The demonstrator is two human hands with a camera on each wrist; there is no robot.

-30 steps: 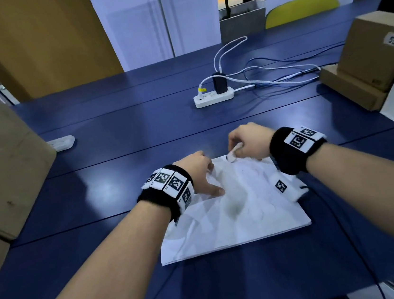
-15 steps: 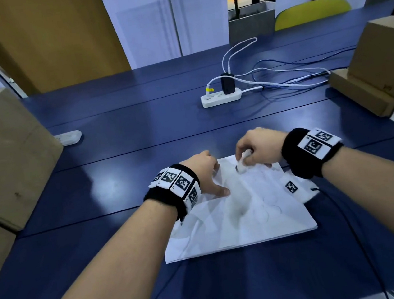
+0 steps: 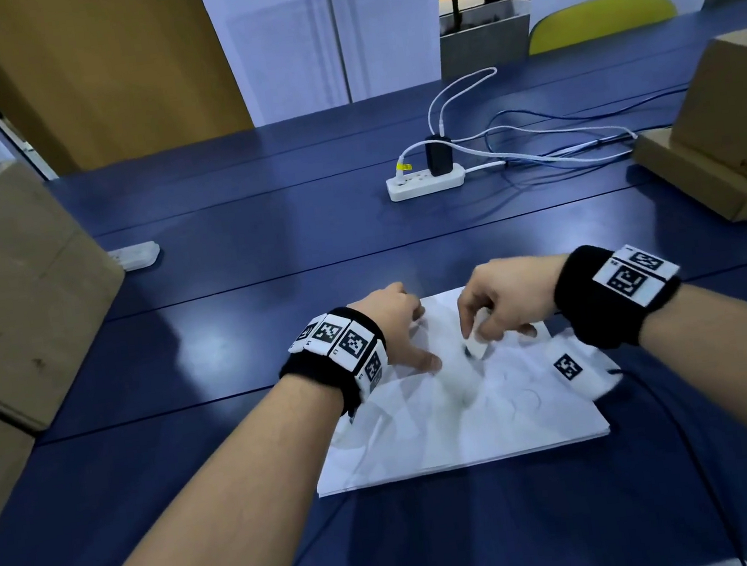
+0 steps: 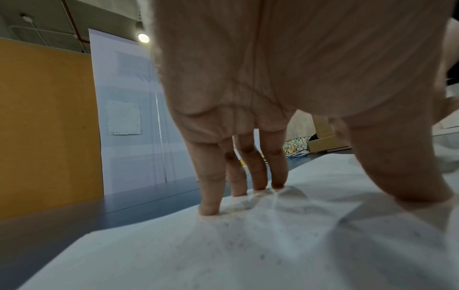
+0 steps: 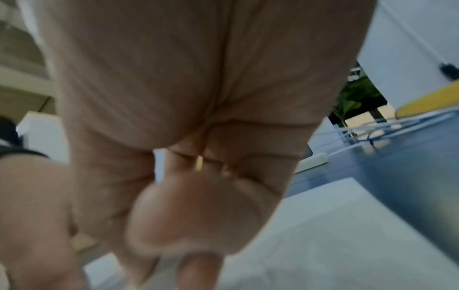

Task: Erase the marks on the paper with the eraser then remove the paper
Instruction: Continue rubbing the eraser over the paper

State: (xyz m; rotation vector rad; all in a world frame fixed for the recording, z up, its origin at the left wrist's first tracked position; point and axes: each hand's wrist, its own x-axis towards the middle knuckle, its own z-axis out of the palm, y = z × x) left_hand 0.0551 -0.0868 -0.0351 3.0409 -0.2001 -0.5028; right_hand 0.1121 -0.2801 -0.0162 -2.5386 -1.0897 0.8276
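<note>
Head view: the right hand, pinching the white eraser, has moved nearer across the paper on the blue surface. Left wrist view: the left hand presses straight fingers onto the crumpled sheet. Right wrist view: blurred; curled fingers, eraser hidden.

I can read no words or numbers here: only the black-and-white square code tags on my wristbands, and a sheet pinned to the white wall panel, too blurred to read.
</note>
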